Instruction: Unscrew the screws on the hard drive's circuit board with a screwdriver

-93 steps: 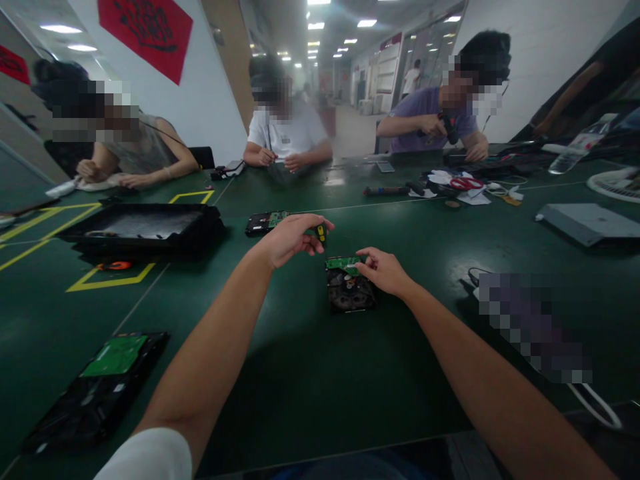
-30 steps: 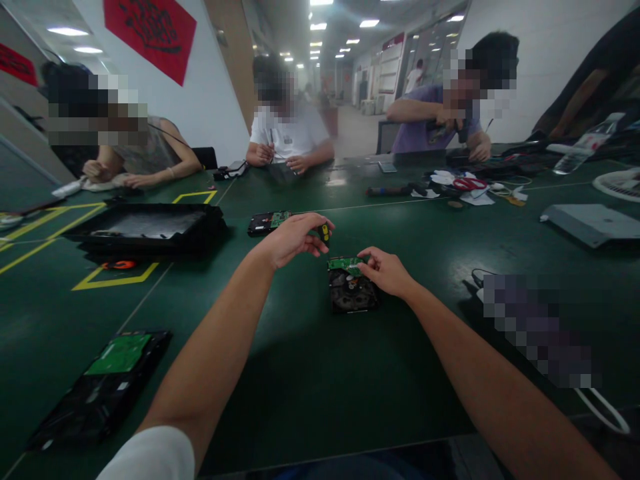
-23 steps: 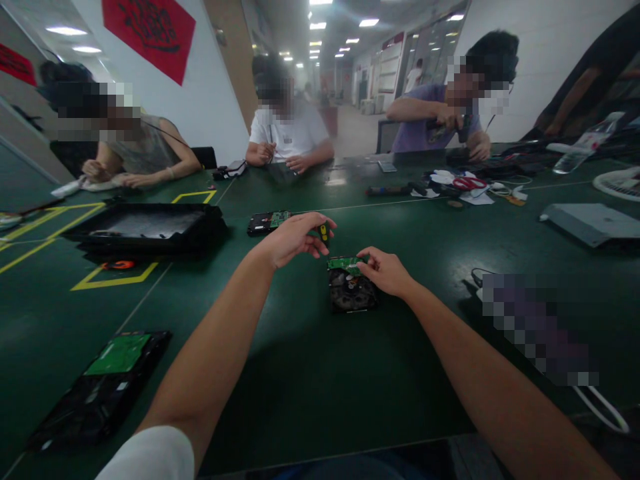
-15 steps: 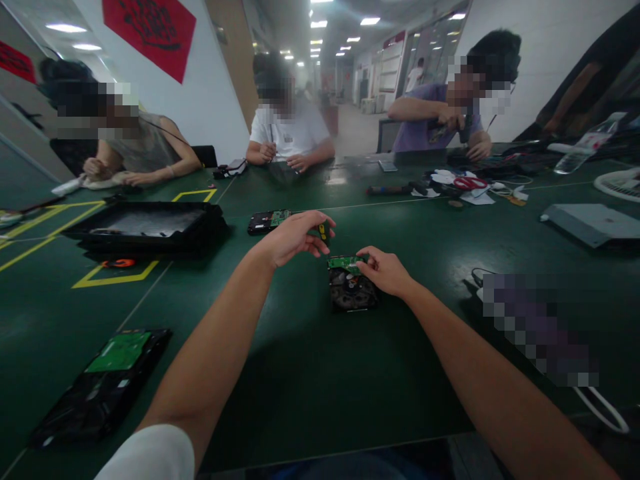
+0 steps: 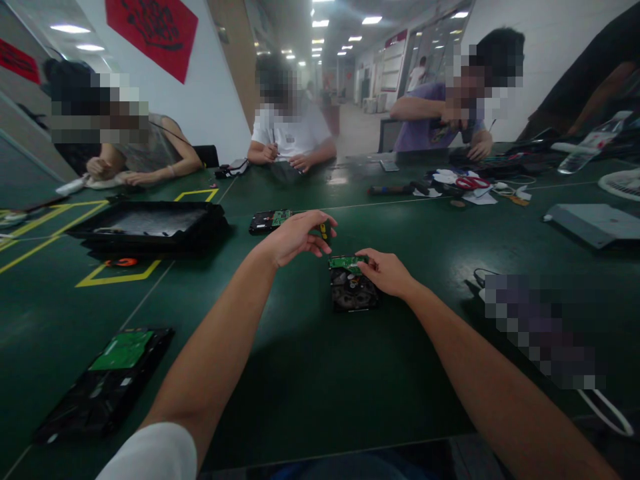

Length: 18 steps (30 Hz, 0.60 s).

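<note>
A black hard drive [image 5: 353,291] with a green circuit board [image 5: 344,262] at its far end lies on the green table [image 5: 310,373] ahead of me. My right hand [image 5: 387,272] pinches the circuit board's right edge. My left hand [image 5: 295,237] hovers just left of the drive with fingers curled round a small black and yellow screwdriver [image 5: 324,231], its tip pointing down near the board's far left corner.
A second drive [image 5: 269,221] lies beyond my left hand, a third [image 5: 107,380] at the near left. A black tray [image 5: 145,225] sits left. Scissors [image 5: 470,183] and tools clutter the far right. Three people work across the table.
Hardly anything differs; my hands stay on the drive and screwdriver, and the view has shifted slightly.
</note>
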{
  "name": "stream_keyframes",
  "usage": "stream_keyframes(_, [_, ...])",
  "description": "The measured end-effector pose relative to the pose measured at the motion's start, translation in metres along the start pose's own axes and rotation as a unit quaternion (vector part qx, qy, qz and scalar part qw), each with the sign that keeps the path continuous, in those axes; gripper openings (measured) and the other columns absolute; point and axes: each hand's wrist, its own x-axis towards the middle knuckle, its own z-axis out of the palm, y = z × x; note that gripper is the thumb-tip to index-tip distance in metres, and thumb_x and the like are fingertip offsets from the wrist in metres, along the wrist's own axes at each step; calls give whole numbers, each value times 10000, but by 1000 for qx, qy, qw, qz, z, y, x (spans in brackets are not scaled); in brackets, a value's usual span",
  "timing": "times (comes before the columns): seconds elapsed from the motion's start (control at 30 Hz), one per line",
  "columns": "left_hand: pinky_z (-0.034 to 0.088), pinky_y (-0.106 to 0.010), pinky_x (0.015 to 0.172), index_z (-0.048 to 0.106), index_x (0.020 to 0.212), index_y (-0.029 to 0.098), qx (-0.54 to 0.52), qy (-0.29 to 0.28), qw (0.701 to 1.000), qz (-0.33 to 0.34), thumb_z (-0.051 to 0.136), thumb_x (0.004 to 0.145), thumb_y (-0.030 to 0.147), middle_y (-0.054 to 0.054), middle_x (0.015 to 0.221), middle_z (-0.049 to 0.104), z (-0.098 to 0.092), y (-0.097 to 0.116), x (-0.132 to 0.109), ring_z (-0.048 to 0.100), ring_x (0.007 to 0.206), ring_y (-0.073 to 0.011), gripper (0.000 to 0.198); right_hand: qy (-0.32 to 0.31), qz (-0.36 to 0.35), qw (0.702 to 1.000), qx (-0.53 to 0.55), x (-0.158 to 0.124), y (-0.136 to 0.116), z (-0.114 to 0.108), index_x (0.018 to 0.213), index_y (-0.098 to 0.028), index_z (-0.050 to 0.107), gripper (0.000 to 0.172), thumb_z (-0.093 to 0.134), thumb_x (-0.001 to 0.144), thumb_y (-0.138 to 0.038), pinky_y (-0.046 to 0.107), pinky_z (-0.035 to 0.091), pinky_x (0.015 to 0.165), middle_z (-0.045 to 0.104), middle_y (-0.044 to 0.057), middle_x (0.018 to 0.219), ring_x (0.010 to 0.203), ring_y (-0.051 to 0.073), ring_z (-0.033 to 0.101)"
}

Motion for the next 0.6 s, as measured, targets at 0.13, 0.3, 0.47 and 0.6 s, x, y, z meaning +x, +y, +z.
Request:
stream_keyframes(0.13, [521,-267,541,676,1068,161,-7,4,1000,-6,594,908,428,-122,1001,720,0,1,0,707,675,-182,322,5,5,1000,-3,0,1,1,1285,-290,656,334,556,993,-416,279,382,649,681,5,781,690,164,580])
stream_keyframes(0.3, [529,-274,557,677,1050,155,-13,5,1000,-9,594,902,416,-118,983,722,0,1,0,707,675,-184,311,4,1,1000,-1,0,1,0,1291,-288,660,343,549,997,-426,282,385,656,689,11,804,699,166,581])
stream_keyframes(0.47, [535,-286,571,676,1021,153,-26,6,1000,-4,592,895,401,-116,954,725,-2,-1,2,709,680,-194,290,5,-1,1000,10,0,1,0,1284,-291,670,341,550,996,-430,283,382,650,684,14,798,700,169,578])
stream_keyframes(0.6, [535,-278,579,673,993,151,-31,5,999,-9,588,896,398,-112,946,725,-1,-2,2,706,684,-188,279,0,4,1000,14,0,2,0,1295,-293,665,350,548,996,-433,285,395,659,683,11,801,692,164,573])
